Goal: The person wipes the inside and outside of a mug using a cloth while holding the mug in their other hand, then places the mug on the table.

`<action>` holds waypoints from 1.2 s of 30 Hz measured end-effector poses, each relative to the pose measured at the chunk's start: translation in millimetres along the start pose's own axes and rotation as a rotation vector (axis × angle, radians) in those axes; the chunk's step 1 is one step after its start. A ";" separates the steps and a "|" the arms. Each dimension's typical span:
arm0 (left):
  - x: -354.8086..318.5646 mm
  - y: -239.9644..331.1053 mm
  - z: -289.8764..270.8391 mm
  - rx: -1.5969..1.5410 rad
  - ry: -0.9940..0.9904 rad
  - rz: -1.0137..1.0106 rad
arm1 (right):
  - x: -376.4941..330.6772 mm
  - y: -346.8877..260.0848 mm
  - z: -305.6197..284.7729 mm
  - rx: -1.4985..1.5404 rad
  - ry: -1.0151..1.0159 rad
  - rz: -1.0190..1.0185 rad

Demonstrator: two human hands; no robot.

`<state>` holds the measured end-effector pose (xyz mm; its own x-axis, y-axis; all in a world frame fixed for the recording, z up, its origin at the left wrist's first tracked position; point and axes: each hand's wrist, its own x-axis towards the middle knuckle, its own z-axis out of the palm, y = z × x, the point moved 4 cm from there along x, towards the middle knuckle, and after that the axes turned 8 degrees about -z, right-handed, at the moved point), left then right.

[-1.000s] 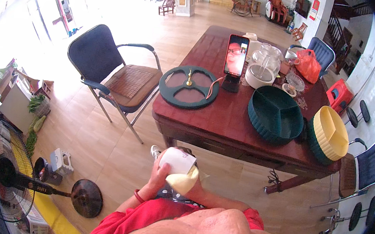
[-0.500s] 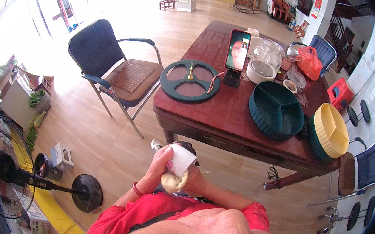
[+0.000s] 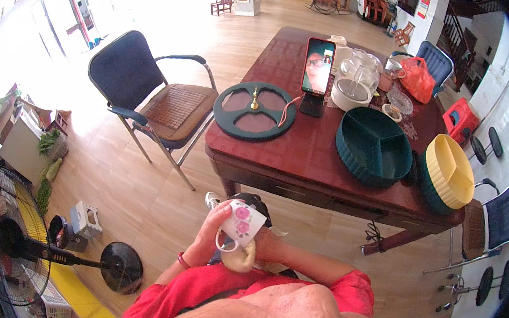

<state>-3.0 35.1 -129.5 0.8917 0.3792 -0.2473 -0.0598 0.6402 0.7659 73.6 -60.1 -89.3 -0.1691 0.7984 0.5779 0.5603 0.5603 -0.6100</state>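
Single view: head-worn fisheye camera, left of a pair, looking steeply down and forward from above the person's own chest. Hands (image 3: 230,238) sit close, low centre of the frame. The surface (image 3: 323,160) lies farther off, upper centre to right; the floor (image 3: 138,190) fills the left. Straight edges bend toward the dark circular rim. No second view to compare.

Red short sleeves at six o'clock, bunched at both upper arms — forearms bare — and a thin red bracelet (image 3: 181,259) circles the left wrist, around seven o'clock.
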 end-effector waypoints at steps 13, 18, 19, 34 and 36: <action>7.7 -10.0 -5.4 -0.257 0.026 -0.001 | -2.4 4.1 11.0 -0.017 0.284 0.168; 2.5 -12.5 -1.0 -0.236 0.101 0.029 | -13.2 23.9 12.5 -0.084 -0.137 0.391; 1.5 -17.0 -5.5 -0.278 0.142 0.029 | -11.0 24.8 14.3 0.376 0.134 0.449; 0.0 -8.3 2.7 0.080 -0.059 0.338 | -22.2 7.2 10.4 0.127 0.303 0.240; 1.4 -1.6 4.1 0.272 -0.145 0.394 | -42.3 29.5 24.3 0.501 0.518 0.482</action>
<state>0.2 31.8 -128.6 0.8794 0.4476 0.1621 -0.3023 0.2620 0.9165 77.7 -72.0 -144.9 0.4539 0.8410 0.2943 0.0320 0.3147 -0.9487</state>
